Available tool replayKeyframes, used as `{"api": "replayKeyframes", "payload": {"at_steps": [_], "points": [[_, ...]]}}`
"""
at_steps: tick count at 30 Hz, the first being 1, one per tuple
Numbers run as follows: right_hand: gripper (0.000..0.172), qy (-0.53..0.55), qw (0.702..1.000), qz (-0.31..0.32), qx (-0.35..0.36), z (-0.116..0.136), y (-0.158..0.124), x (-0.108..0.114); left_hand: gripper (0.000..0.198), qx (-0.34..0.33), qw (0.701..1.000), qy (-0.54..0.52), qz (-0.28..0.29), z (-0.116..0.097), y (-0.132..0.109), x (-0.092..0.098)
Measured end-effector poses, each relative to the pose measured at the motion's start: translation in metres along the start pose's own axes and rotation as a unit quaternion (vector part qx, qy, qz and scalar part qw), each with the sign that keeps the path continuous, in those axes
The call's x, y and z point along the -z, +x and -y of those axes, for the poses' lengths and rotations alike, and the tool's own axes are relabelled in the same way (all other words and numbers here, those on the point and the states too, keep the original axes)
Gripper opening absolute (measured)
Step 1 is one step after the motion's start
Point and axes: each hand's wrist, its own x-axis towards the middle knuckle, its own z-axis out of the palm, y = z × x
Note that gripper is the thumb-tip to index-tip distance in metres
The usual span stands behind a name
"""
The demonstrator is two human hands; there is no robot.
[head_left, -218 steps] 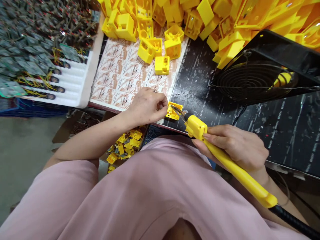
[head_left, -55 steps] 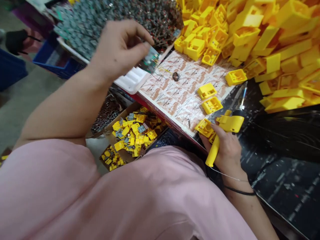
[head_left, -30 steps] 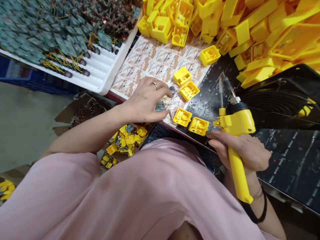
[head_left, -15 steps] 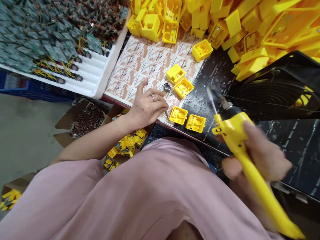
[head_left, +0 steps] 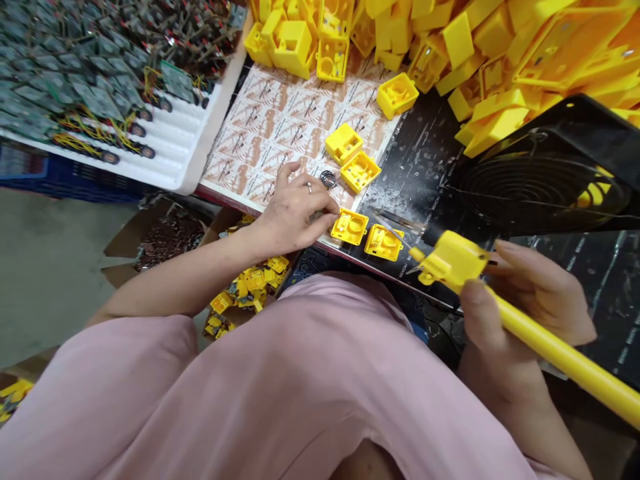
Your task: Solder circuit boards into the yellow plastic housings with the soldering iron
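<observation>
My left hand [head_left: 300, 210], with a ring on one finger, rests at the front edge of the table. Its thumb and fingertips are pinched together against the left edge of a small open yellow plastic case [head_left: 349, 227]; what lies between them is hidden. Another open yellow case [head_left: 384, 241] sits just to the right. In my right hand [head_left: 530, 300] is a yellow soldering gun [head_left: 455, 260], its thin metal tip pointing left above that right-hand case. A small dark coil [head_left: 328, 179] lies beyond my left fingers, beside two more yellow cases [head_left: 361, 171].
Yellow cases [head_left: 460, 40] are heaped along the back. At left, a white foam tray [head_left: 185, 147] carries many green circuit boards [head_left: 100, 80] with wires. A black fan [head_left: 540, 173] stands at right. Below the table edge, a box holds yellow parts [head_left: 250, 287].
My right hand has brought the soldering gun's tip left and down towards the front cases. My left fingertips have drawn together at the left case's edge. The view has shifted slightly.
</observation>
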Motion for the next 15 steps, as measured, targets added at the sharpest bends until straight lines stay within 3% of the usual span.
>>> {"api": "replayKeyframes", "payload": {"at_steps": [4,9,15], "points": [[0.057,0.017,0.987,0.079,0.137,0.004,0.002,-0.003,0.023,0.003,0.999,0.031,0.026,-0.009,0.008,0.003],[0.033,-0.025,0.976,0.124,0.18,0.009,0.003,-0.01,0.023,-0.014,0.996,0.077,0.044,-0.012,0.02,0.004],[0.032,-0.057,0.958,0.135,0.246,0.013,0.01,-0.017,0.02,-0.023,0.994,0.092,0.054,-0.013,0.029,0.003]]}}
